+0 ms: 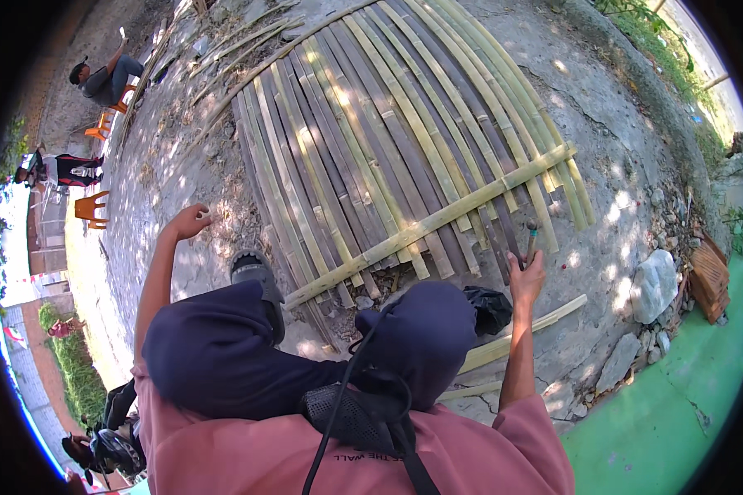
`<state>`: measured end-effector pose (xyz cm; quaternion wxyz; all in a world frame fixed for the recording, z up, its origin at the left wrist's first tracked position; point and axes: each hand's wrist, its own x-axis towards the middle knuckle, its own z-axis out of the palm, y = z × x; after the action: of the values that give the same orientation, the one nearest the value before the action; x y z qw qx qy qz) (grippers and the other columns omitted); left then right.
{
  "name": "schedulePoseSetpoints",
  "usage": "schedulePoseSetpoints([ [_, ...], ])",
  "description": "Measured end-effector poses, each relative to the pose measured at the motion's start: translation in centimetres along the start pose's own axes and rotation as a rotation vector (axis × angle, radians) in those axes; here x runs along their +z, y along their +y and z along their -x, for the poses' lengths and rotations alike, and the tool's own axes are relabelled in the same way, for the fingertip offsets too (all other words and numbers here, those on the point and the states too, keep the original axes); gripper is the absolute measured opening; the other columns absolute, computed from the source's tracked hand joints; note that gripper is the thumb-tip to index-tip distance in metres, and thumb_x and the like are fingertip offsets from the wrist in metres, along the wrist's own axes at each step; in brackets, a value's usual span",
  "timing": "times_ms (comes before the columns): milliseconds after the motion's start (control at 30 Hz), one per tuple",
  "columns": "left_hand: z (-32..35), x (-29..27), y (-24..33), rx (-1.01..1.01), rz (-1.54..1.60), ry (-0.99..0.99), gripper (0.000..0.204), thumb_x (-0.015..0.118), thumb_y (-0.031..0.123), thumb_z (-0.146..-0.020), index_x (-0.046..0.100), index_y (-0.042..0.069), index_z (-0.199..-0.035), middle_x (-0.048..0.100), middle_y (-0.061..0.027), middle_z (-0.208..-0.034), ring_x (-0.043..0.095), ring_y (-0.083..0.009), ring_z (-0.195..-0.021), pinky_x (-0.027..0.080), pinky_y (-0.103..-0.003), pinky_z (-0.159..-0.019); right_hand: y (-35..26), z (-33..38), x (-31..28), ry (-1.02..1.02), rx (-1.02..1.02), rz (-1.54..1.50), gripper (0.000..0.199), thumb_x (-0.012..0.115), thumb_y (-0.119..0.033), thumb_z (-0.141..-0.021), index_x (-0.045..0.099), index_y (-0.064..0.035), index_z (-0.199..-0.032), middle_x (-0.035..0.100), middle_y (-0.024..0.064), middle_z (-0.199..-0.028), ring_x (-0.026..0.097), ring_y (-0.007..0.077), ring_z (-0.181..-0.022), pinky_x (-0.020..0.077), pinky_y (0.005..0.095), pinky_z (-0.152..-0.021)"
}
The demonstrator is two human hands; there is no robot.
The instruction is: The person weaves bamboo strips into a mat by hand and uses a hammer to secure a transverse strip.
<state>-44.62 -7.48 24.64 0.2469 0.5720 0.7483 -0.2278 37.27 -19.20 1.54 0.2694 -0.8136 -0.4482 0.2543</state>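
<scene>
My right hand [527, 280] is closed round a hammer [532, 238], its dark head pointing up and away from me. The hammer is just right of a panel of split bamboo slats [371, 140], green-yellow and dark brown, lying side by side on the ground. Across their near ends runs a bamboo crosspiece [437, 219]. Off the panel's left side, my left hand [190, 223] is raised with its fingers curled. Something pale shows at its fingertips, too small to name. I squat at the panel's near edge, one shoe [260, 285] beside it.
A black plastic bag [487, 308] and loose bamboo strips [524, 334] lie near my right knee. At right are a white sack [655, 286], stones and a green-painted floor [677, 412]. Far left, a person [103, 81] sits among orange chairs [91, 209]; other people are farther back.
</scene>
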Motion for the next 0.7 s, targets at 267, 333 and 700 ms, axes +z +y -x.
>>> schedulePoseSetpoints([
  [267, 4.3, -7.6, 5.4, 0.088, 0.180, 0.016, 0.042, 0.077, 0.038, -0.103, 0.073, -0.001, -0.117, 0.076, -0.0115, -0.093, 0.073, -0.0194, -0.087, 0.057, -0.038, -0.080, 1.0, 0.2, 1.3, 0.051, 0.020, 0.106, 0.040, 0.087, -0.027, -0.094, 0.064, -0.0019, -0.115, 0.075, 0.0229, -0.095, 0.073, 0.0500, -0.092, 0.0532, 0.0570, -0.078],
  [333, 5.8, -5.6, 13.8, 0.196, 0.101, 0.050, 0.046, 0.082, 0.041, -0.099, 0.072, -0.002, -0.109, 0.072, -0.0113, -0.082, 0.071, -0.0213, -0.077, 0.056, -0.040, -0.072, 0.9, 0.3, 0.2, 0.096, -0.032, 0.095, 0.036, 0.085, -0.025, -0.095, 0.066, -0.0012, -0.114, 0.073, 0.0219, -0.101, 0.071, 0.0478, -0.095, 0.0538, 0.0550, -0.082],
  [700, 5.7, 21.1, 38.8, 0.599, -0.010, 0.117, 0.143, 0.105, 0.057, -0.058, 0.028, 0.006, -0.167, 0.033, -0.0272, -0.169, 0.042, -0.0470, -0.153, 0.050, -0.065, -0.112, -4.9, 10.8, -1.2, 0.016, 0.299, -0.666, 0.036, 0.059, -0.025, -0.115, 0.068, -0.0008, -0.140, 0.062, 0.0070, -0.091, 0.067, 0.0189, -0.069, 0.0526, 0.0335, -0.060],
])
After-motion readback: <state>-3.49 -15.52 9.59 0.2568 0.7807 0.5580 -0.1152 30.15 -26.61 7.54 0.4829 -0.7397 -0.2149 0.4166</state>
